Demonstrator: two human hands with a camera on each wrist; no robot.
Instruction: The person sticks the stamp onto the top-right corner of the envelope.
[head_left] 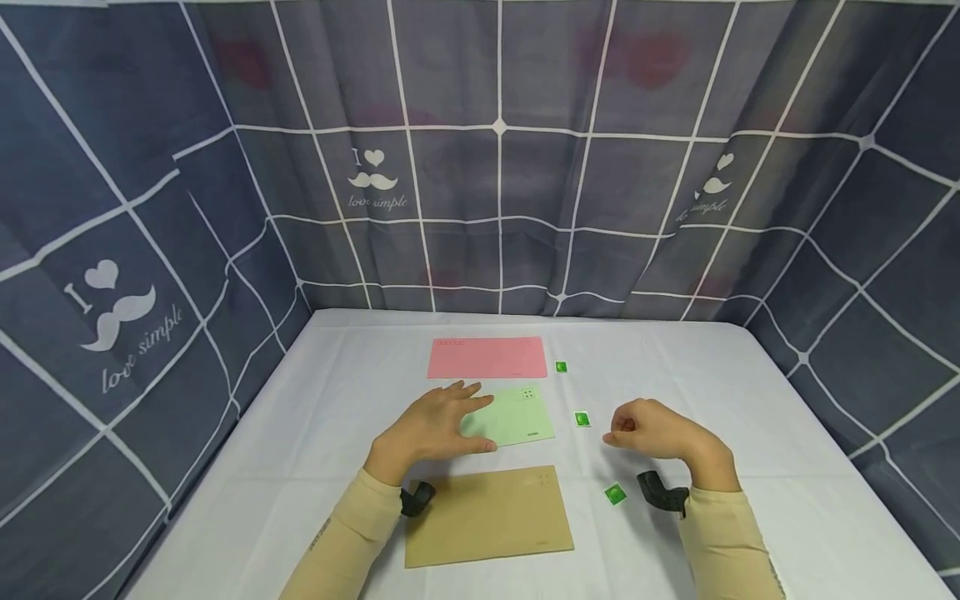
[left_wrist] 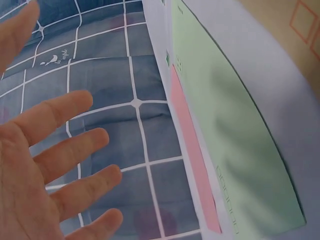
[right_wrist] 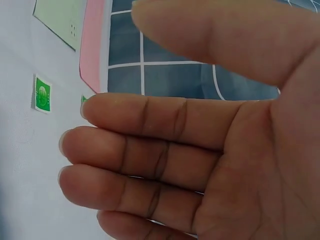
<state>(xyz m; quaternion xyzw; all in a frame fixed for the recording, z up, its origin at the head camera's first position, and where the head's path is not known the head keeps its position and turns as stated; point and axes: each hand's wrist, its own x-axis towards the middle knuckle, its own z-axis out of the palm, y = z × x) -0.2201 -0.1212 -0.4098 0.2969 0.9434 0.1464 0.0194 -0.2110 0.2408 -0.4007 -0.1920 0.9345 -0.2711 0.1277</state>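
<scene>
My left hand [head_left: 437, 423] is held above the left part of a light green envelope [head_left: 517, 421], its fingers spread and nothing in them. In the left wrist view those fingers [left_wrist: 65, 110] stand apart from the green envelope [left_wrist: 235, 130]. My right hand [head_left: 660, 429] hovers over the table, to the right of a small green stamp [head_left: 582, 419]. Its fingers [right_wrist: 135, 150] bend gently and hold nothing in the right wrist view. A pink envelope [head_left: 487, 357] lies behind the green one, and a brown envelope [head_left: 487, 517] lies in front.
A second green stamp [head_left: 561, 367] lies beside the pink envelope and a third green stamp [head_left: 615, 494] right of the brown one. A white cloth covers the table [head_left: 300, 467]. Dark checked curtains [head_left: 457, 183] hang around its back and sides.
</scene>
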